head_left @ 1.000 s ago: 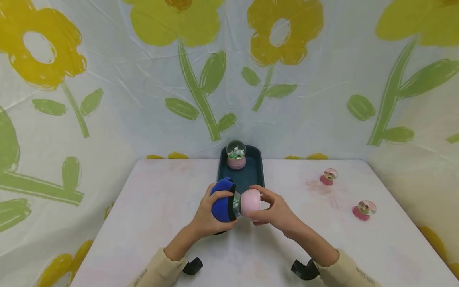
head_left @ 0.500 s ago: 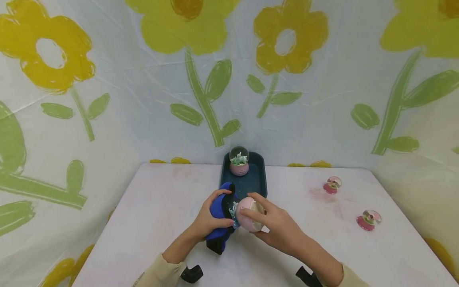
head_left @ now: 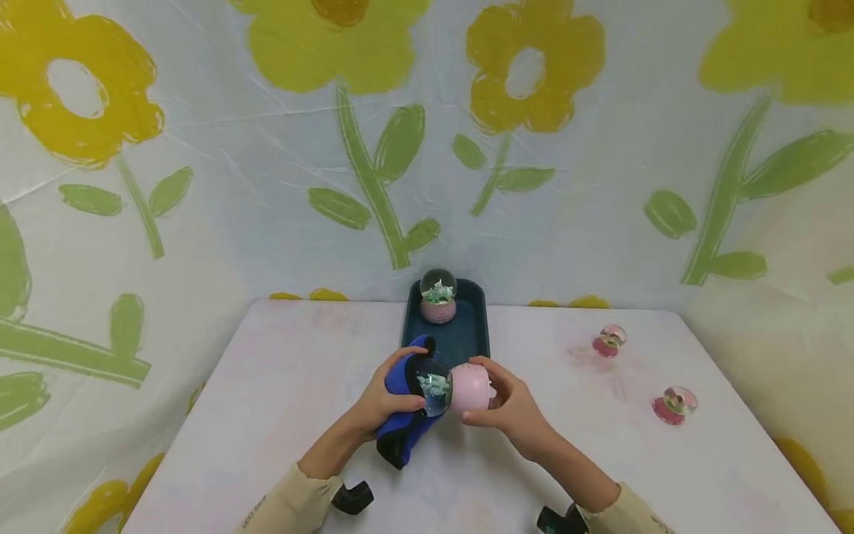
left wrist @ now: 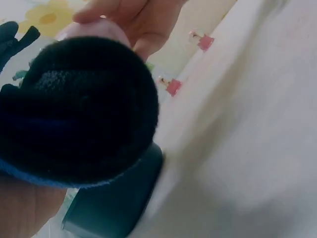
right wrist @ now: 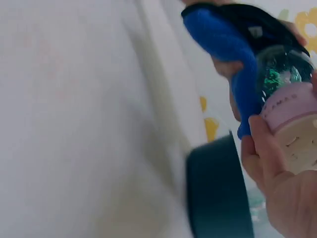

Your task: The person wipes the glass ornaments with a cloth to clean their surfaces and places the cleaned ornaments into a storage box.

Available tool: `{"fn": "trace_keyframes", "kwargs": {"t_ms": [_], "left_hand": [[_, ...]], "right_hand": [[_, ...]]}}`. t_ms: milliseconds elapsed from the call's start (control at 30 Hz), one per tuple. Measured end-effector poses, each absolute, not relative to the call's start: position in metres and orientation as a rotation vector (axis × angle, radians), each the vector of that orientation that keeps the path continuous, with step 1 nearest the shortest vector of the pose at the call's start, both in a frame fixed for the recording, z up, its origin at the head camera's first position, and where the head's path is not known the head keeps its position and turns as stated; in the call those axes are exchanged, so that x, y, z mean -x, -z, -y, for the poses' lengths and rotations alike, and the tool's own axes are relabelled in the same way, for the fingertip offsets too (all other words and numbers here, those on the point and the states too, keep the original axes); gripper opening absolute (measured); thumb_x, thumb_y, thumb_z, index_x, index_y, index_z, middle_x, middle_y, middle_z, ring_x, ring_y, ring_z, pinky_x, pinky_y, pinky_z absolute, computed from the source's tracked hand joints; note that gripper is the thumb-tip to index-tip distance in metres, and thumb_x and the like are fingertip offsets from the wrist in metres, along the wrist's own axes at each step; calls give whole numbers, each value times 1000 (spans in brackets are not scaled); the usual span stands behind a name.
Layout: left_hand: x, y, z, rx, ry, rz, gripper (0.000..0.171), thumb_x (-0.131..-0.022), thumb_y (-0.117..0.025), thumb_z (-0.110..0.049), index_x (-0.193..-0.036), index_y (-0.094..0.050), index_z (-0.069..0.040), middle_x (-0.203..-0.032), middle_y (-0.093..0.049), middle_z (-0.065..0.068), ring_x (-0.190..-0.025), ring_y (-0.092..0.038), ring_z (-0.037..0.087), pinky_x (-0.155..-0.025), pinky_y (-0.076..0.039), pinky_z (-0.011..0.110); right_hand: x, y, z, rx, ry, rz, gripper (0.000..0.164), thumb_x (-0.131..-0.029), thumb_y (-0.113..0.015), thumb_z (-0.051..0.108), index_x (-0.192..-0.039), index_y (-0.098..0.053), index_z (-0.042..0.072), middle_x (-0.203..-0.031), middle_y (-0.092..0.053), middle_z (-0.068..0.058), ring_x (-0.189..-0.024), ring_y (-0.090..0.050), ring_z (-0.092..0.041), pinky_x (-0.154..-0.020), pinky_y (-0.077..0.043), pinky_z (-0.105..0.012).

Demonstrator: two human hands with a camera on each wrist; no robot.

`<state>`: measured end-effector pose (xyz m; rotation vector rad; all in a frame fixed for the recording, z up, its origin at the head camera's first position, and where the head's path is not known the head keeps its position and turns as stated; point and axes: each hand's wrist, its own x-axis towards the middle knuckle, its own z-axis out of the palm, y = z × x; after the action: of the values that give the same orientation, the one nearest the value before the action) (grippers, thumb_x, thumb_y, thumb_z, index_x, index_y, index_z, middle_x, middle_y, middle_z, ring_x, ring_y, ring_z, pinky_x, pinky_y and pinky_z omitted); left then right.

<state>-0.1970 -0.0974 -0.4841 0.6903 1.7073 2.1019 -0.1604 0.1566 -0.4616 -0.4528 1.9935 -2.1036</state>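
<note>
My right hand holds a snow globe by its pink base, tilted on its side above the table. Its glass dome points left, against a blue cloth with black edging that my left hand grips. Most of the dome shows, with pale green figures inside. In the right wrist view, the cloth lies behind the snow globe, and glitter shows in the glass. The dark underside of the cloth fills much of the left wrist view and hides the dome.
Beyond my hands, a dark teal tray carries a second pink-based snow globe, upright at its back left. Two small clear ornaments with pink bases, one farther back and one nearer, stand at the right of the white table.
The cloth has slid back off the dome, which it covered a second ago. My right hand has turned the globe; its base's underside showed half a second ago and now faces right.
</note>
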Motion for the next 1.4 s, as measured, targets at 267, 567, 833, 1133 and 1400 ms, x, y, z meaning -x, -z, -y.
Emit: {"fn": "trace_keyframes", "kwargs": {"t_ms": [267,567,833,1133,1400], "left_hand": [[199,490,105,-704,-2011,-1658,75,-78,-77,-27,-144,-39,-22,-132,-43,15,-112,-49,35,-86,-48,45],[196,493,107,-633,-2050,-1709,66,-78,-77,-23,-136,-46,-16,-126,-45,18,-106,-51,33,-81,-50,43],[193,498,99,-592,-2040,-1710,66,-78,-78,-23,-136,-48,-15,-129,-44,17,-107,-51,32,-82,-50,42],[194,493,99,-629,-1983,-1991,65,-72,-84,-25,-130,-54,-26,-133,-45,10,-110,-48,34,-84,-46,45],[197,480,94,-742,-2061,-2060,70,-70,-85,-28,-132,-52,-25,-133,-46,10,-114,-46,36,-85,-47,49]], "right_hand": [[158,462,-154,271,2067,-1847,69,-83,-73,2,-143,-39,9,-129,-43,-24,-104,-57,-36,-76,-52,-55],[149,442,-139,837,1566,-2580,76,-70,-86,3,-137,-52,15,-141,-44,-15,-101,-63,-33,-69,-56,-33],[145,425,-137,1740,362,-3135,72,-60,-93,13,-123,-60,30,-135,-50,-15,-105,-59,-33,-63,-57,-37],[167,437,-152,1236,1299,-2736,76,-63,-92,8,-131,-57,17,-137,-48,-9,-100,-63,-29,-68,-56,-34],[168,472,-152,454,2096,-2099,71,-77,-79,-2,-139,-47,12,-132,-46,-18,-96,-60,-36,-73,-55,-46]]}}
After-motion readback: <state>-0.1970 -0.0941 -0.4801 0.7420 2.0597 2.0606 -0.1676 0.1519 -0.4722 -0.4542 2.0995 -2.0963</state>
